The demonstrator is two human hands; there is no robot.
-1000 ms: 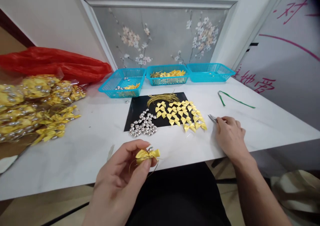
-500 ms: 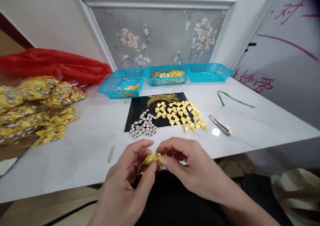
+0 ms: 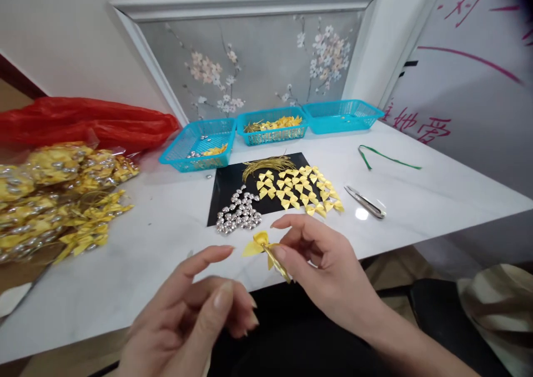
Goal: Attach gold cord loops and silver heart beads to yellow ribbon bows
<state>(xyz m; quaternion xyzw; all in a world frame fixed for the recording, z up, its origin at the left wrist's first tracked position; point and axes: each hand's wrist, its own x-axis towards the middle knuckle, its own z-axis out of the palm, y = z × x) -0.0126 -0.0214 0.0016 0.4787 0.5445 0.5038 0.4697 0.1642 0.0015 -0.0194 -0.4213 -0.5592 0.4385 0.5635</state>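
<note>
A yellow ribbon bow [image 3: 261,242] with a gold cord at its middle is pinched between the thumb and fingers of my right hand [image 3: 322,263]. My left hand [image 3: 194,307] is apart from it, to the left, fingers spread and holding nothing. Beyond my hands lies a black mat [image 3: 214,202]. On and around it are a heap of silver beads [image 3: 239,216], several yellow bows [image 3: 287,188] in rough rows and a bundle of gold cords [image 3: 268,165]. Whether a bead sits on the held bow is hidden.
Three blue baskets [image 3: 195,163] stand along the wall, the middle one filled with yellow bows. Snips [image 3: 365,202] and a green cord [image 3: 389,157] lie at the right. Bagged yellow bow pieces [image 3: 54,199] and a red bag [image 3: 91,122] cover the left side.
My left hand has let go of the bow and drawn away to the left and down. My right hand now holds the bow alone, turned to another angle. The view has shifted slightly.
</note>
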